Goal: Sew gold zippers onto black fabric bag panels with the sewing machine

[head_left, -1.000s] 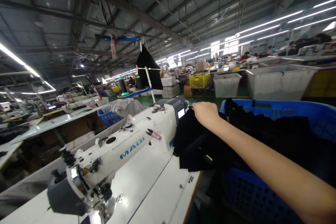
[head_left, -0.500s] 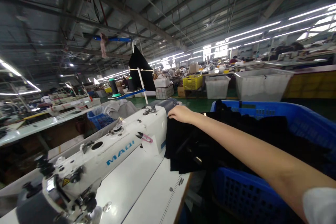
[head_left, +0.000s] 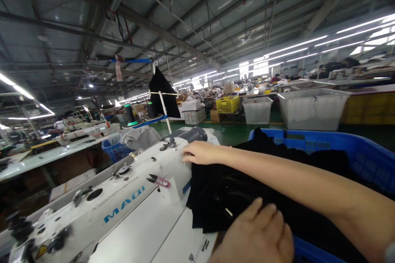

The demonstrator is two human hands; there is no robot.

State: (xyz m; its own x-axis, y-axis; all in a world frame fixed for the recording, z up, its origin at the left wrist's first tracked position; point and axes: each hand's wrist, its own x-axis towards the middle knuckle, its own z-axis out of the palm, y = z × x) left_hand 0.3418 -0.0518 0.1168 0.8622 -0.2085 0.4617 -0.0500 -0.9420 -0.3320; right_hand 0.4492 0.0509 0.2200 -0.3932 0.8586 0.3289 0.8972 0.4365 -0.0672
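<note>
The right hand (head_left: 200, 153) reaches across from the right and lies flat, palm down, on the upper edge of a black cloth (head_left: 216, 197). There the cloth meets the right end of a white sewing machine (head_left: 123, 197). The fingers are stretched out towards the machine, so the grip is released, resting on the cloth rather than pinching it. The left hand (head_left: 256, 234) comes in from the bottom edge and sits on the lower part of the same cloth with its fingers bent. I cannot tell whether its grip is clenched on the fabric or only pressing it. The cloth spills out of a blue crate (head_left: 364, 152) on the right and hangs over the edge of the white tabletop (head_left: 160, 234), up against the machine's side. Small thread snips (head_left: 159, 181) with a pink handle lie on top of the machine, just left of the cloth. Farther off, two dark thread cones (head_left: 129, 113) stand behind the machine. Pale bins (head_left: 311, 109) and a yellow crate (head_left: 227, 104) sit on the green floor.
</note>
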